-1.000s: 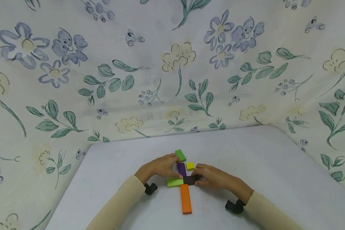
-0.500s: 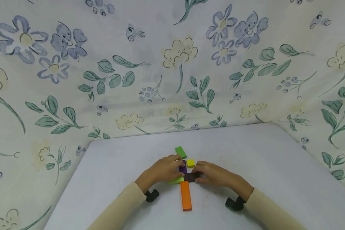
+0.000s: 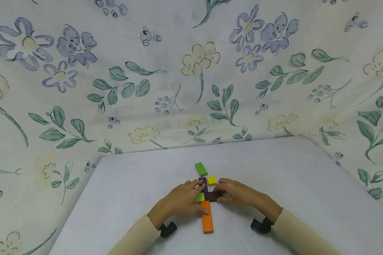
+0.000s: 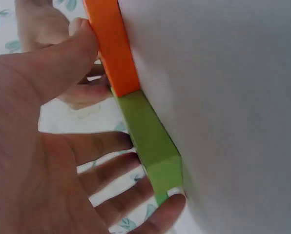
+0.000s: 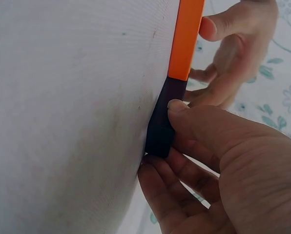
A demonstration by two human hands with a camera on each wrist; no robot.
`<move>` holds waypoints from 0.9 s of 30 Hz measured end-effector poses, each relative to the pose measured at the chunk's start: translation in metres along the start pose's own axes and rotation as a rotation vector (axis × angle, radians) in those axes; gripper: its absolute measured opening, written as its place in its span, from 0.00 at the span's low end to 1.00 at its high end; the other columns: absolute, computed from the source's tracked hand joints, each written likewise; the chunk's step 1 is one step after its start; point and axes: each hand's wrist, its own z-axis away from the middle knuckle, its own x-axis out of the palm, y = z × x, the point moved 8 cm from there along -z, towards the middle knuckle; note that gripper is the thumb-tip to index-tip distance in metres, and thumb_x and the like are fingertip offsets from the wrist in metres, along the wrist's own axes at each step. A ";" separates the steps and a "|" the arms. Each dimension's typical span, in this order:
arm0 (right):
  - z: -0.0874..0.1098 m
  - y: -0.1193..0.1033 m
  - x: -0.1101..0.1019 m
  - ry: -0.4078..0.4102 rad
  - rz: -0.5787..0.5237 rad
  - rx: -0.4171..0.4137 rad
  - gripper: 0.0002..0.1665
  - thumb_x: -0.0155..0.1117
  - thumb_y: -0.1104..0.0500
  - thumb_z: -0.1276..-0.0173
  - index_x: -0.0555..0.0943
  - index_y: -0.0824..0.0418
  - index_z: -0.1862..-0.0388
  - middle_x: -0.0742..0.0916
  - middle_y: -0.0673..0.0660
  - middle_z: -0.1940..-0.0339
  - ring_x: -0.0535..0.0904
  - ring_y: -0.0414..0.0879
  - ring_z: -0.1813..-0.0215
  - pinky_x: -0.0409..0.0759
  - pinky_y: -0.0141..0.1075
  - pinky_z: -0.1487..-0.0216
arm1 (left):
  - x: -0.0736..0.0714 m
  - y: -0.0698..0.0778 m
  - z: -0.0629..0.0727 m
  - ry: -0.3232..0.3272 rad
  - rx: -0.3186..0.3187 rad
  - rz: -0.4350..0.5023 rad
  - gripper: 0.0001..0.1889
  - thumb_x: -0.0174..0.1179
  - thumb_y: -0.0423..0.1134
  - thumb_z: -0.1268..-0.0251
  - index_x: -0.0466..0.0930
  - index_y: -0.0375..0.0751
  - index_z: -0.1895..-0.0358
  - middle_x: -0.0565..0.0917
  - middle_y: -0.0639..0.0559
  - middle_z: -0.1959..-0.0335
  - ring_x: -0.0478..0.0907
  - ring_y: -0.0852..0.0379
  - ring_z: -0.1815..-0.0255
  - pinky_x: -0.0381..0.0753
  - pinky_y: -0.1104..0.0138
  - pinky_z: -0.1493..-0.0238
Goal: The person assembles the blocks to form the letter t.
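My left hand (image 3: 184,199) is spread low over the left side of a group of coloured blocks. Its thumb rests on the long orange block (image 3: 207,224), while its other fingers lie along the lime green block (image 4: 148,129), partly hiding it in the head view. A fingertip reaches the purple block (image 3: 205,184). My right hand (image 3: 237,193) pinches the dark brown block (image 3: 210,197) between thumb and fingers at its right end. Lime and brown blocks lie end to end, across the top of the orange one; the purple block stands beyond them.
A small yellow block (image 3: 212,181) sits beside the purple one, just beyond my right fingertips. Farther back lies a green block (image 3: 201,169), slightly turned. The white table (image 3: 261,156) ends at a flower-patterned cloth (image 3: 172,88) behind and at the sides.
My left hand has drawn back toward me, its thumb going from the lime and brown blocks' junction to the orange block. My right hand keeps its grip on the brown block.
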 end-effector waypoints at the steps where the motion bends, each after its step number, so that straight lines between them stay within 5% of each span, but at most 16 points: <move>1: 0.000 0.000 0.000 0.001 -0.001 -0.002 0.16 0.71 0.55 0.34 0.84 0.55 0.48 0.84 0.47 0.53 0.78 0.37 0.53 0.83 0.38 0.42 | 0.000 0.000 0.001 0.002 0.000 0.008 0.49 0.57 0.74 0.42 0.63 0.46 0.24 0.64 0.50 0.23 0.67 0.46 0.27 0.71 0.48 0.30; 18: 0.000 -0.004 -0.001 0.020 0.032 -0.058 0.17 0.70 0.54 0.32 0.84 0.55 0.46 0.84 0.48 0.52 0.78 0.36 0.54 0.83 0.35 0.44 | 0.003 -0.005 -0.001 0.056 -0.028 0.080 0.47 0.60 0.72 0.43 0.68 0.44 0.27 0.68 0.48 0.24 0.69 0.48 0.29 0.72 0.49 0.30; 27: 0.001 0.000 0.000 0.009 0.024 -0.021 0.17 0.70 0.53 0.32 0.84 0.55 0.46 0.83 0.47 0.53 0.77 0.36 0.53 0.83 0.36 0.42 | 0.002 -0.004 -0.001 0.059 -0.032 0.091 0.46 0.62 0.71 0.44 0.69 0.44 0.27 0.68 0.48 0.24 0.69 0.47 0.29 0.72 0.50 0.30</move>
